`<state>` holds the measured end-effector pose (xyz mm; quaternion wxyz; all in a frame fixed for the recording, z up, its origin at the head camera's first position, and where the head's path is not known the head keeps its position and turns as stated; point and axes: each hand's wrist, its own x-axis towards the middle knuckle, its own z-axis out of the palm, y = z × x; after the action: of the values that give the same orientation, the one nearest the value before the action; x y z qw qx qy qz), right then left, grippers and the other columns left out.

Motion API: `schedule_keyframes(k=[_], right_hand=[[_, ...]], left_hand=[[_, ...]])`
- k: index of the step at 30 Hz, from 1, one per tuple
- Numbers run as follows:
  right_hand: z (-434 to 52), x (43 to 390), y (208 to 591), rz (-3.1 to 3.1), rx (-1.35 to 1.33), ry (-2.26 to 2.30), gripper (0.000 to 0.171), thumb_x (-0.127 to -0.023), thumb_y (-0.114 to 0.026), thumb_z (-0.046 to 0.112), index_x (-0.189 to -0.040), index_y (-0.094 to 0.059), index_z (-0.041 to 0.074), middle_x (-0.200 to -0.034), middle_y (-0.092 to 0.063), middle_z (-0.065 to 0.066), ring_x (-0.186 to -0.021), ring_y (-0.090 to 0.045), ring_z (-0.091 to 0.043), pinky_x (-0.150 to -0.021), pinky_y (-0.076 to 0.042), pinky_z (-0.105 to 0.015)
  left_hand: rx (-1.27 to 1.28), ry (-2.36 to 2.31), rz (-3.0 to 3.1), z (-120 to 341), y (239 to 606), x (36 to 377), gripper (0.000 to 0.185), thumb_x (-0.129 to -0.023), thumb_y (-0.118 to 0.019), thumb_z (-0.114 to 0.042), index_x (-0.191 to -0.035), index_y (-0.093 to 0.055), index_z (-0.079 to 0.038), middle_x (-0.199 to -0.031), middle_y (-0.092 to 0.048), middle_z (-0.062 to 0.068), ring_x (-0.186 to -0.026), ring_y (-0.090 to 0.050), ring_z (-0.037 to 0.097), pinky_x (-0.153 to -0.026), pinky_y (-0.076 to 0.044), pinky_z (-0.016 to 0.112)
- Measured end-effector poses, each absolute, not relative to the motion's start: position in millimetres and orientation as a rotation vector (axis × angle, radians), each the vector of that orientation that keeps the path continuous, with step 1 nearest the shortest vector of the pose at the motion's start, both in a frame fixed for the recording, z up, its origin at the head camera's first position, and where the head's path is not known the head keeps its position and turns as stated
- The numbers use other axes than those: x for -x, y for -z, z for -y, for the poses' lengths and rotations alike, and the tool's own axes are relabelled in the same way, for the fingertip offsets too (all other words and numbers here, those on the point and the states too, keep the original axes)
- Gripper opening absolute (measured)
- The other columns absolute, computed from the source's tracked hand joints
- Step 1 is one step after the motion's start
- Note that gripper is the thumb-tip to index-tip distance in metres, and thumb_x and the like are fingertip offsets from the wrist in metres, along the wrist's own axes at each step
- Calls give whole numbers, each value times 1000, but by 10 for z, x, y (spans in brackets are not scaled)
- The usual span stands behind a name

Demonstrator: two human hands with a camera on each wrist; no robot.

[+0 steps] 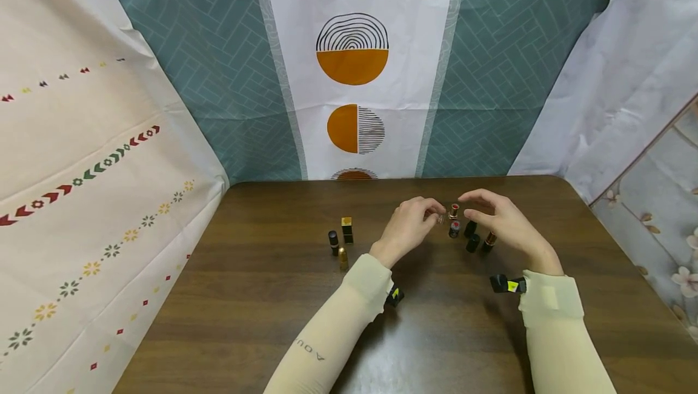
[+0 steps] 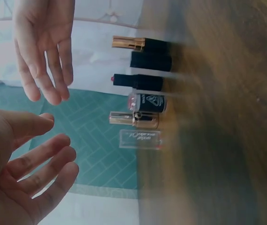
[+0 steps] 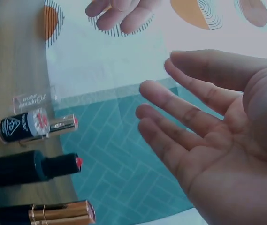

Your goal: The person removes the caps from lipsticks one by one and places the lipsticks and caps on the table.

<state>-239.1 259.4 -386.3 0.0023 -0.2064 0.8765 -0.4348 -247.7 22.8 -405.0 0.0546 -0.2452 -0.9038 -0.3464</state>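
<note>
My left hand [image 1: 411, 224] hovers left of a group of lipsticks, fingers loosely bent and holding nothing. Over that group's right side is my right hand [image 1: 504, 224], fingers spread from the thumb, also holding nothing. Nearest the left fingertips stands a clear lettered cap [image 2: 141, 139]. Beside it are an uncapped gold lipstick [image 1: 454, 211] and a small tube with a dark label [image 3: 18, 127]. A black lipstick with a red tip [image 2: 142, 82], a black cap [image 2: 151, 61] and a gold-and-black lipstick [image 2: 140, 44] stand by the right hand.
Farther left on the brown wooden table [image 1: 262, 297] stand a black tube [image 1: 334, 242], a gold-topped black lipstick [image 1: 347, 230] and a gold tube with a rounded top [image 1: 343, 259]. Patterned cloth [image 1: 354, 97] hangs behind the table, with more cloth at both sides.
</note>
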Motion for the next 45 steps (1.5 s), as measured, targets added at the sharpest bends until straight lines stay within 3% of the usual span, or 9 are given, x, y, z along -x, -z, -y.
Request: schedule_keyframes(k=[6,12,17,21,27,32,35,40,45], right_hand=[[-2519,2386,3824,-2705,685,1453,32,-107,-62,19,-135,-61,3,-137,-61,-15,-119,-63,-17,-92,-46,-14],[-2440,2422,3843,-2623,720,1509,30,-106,-62,13,-134,-61,2,-135,-61,-16,-110,-66,-5,-90,-51,-17],[-2362,2433,3876,-2629,677,1560,30,-107,-61,12,-134,-61,0,-134,-62,-17,-109,-64,-3,-89,-50,-16],[-2245,2468,3921,-2604,699,1572,31,-107,-60,11,-136,-59,-1,-137,-60,-19,-114,-63,-10,-90,-50,-16],[-2127,2494,3959,-2533,741,1571,34,-108,-58,11,-139,-56,-1,-143,-57,-20,-131,-56,-36,-91,-51,-19],[-2101,2514,3963,-2542,736,1538,33,-107,-59,9,-139,-57,2,-143,-58,-19,-131,-56,-39,-93,-47,-15],[-2061,2541,3982,-2534,748,1499,34,-107,-59,10,-140,-57,4,-144,-58,-18,-131,-57,-38,-97,-50,-24],[-1991,2534,4028,-2502,775,1462,38,-106,-59,7,-144,-54,5,-146,-57,-18,-136,-53,-39,-106,-48,-52],[-1959,2520,4072,-2460,794,1473,44,-106,-58,6,-150,-50,4,-150,-54,-20,-139,-49,-42,-109,-43,-58]], left_hand=[[738,1062,2736,-149,3993,2479,19,-107,-61,-17,-119,-76,-16,-106,-69,-5,-83,-58,7,-72,-48,20],[747,1079,2749,-83,3977,2458,18,-106,-63,-18,-119,-76,-16,-107,-69,-5,-85,-59,6,-73,-49,19],[719,1079,2743,38,3955,2461,18,-106,-64,-17,-119,-76,-16,-109,-70,-5,-90,-61,8,-79,-51,21],[698,1107,2745,179,3910,2454,17,-106,-64,-16,-118,-76,-17,-110,-71,-6,-95,-62,10,-84,-52,25],[666,1116,2763,325,3858,2447,17,-106,-64,-18,-118,-76,-20,-110,-71,-7,-96,-63,10,-86,-53,26],[660,1120,2760,394,3838,2483,18,-106,-64,-17,-119,-76,-18,-112,-72,-6,-99,-64,12,-89,-53,27],[645,1130,2756,465,3828,2491,17,-105,-65,-17,-118,-76,-18,-112,-72,-5,-99,-65,13,-90,-53,28],[642,1173,2765,642,3843,2473,16,-105,-65,-17,-118,-75,-18,-114,-73,-3,-100,-65,13,-91,-54,30],[620,1205,2765,810,3860,2459,17,-105,-65,-15,-118,-75,-15,-116,-74,1,-101,-67,16,-92,-54,34]])
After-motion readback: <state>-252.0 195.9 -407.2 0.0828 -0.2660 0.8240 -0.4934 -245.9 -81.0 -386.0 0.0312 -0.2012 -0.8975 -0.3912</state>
